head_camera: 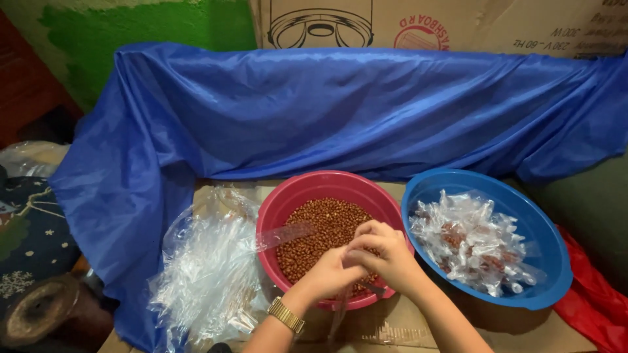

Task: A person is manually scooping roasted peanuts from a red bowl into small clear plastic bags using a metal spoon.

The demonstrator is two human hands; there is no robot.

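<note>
Hands first: my left hand [327,273] and my right hand [386,252] meet over the near rim of the pink bowl [288,196], fingers pinched together on something small between them, which I cannot make out. A strip of clear plastic [288,234] reaches from the left across the bowl toward my fingers. A gold watch [286,315] sits on my left wrist.

The bowl under my hands is filled with brown peanuts [320,229]. Just right of it, rims touching, stands the blue bowl [549,229], heaped with small clear packets [471,242] of peanuts. On the left, against the pink bowl, lies a loose pile of clear plastic bags [209,268].

All 3 rest on flattened cardboard [392,330], which shows bare only near me, under my forearms. A blue sheet [360,111] hangs close behind the bowls and closes off the back, with a cardboard box [458,23] above it. A red bag [592,301] lies past the blue bowl at the right edge.
</note>
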